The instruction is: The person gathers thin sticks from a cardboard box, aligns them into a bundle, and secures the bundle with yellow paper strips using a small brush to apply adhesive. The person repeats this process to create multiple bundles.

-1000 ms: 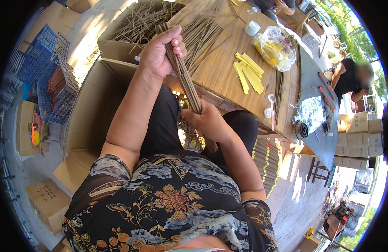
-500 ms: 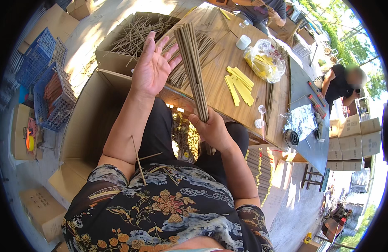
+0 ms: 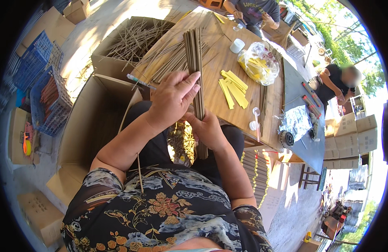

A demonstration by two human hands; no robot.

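A bundle of thin brown sticks (image 3: pixel 193 54) stands nearly upright in front of me. My right hand (image 3: pixel 208 130) is wrapped round its lower part, and the ends poke out below. Higher up, my left hand (image 3: pixel 173 98) closes on the bundle's left side with thumb and fingers; some fingertips are hidden. Behind the bundle, more loose sticks (image 3: pixel 173 69) lie on the wooden table (image 3: pixel 215 90). Yellow paper strips (image 3: pixel 235 90) lie to the right of it. One loose stick (image 3: pixel 139 172) leans against my shirt by my left arm.
An open carton (image 3: pixel 97 109) is at my left, with a stick-filled carton (image 3: pixel 106 65) beyond. Blue crates (image 3: pixel 53 105) stand farther left. A plastic bag of yellow strips (image 3: pixel 259 63) and a white jar (image 3: pixel 237 45) are on the table. Two people work at the back and right.
My left hand, raised with fingers spread before, has come down and right onto the bundle. The bundle has tilted more upright. My right hand keeps its hold.
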